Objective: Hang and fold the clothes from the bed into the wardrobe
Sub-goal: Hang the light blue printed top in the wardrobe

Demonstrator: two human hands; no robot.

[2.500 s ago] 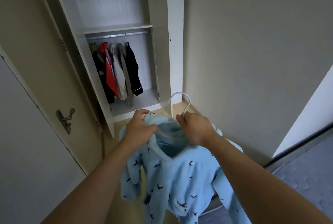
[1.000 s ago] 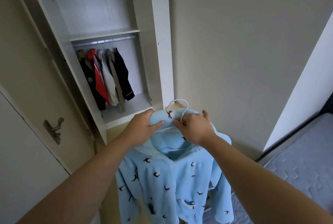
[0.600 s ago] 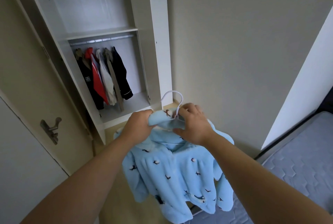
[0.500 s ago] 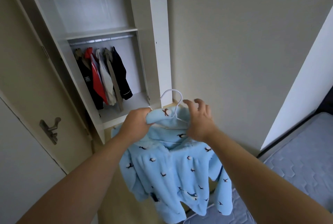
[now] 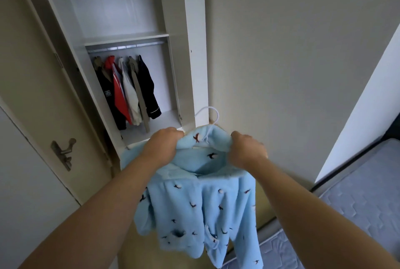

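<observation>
Lever door handle, seemingly metal, at left.

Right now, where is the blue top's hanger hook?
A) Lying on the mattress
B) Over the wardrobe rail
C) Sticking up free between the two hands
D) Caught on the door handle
C: the white hook stands free above the collar of the top, which the left hand and right hand grip on either side; the rail carries only other clothes.
</observation>
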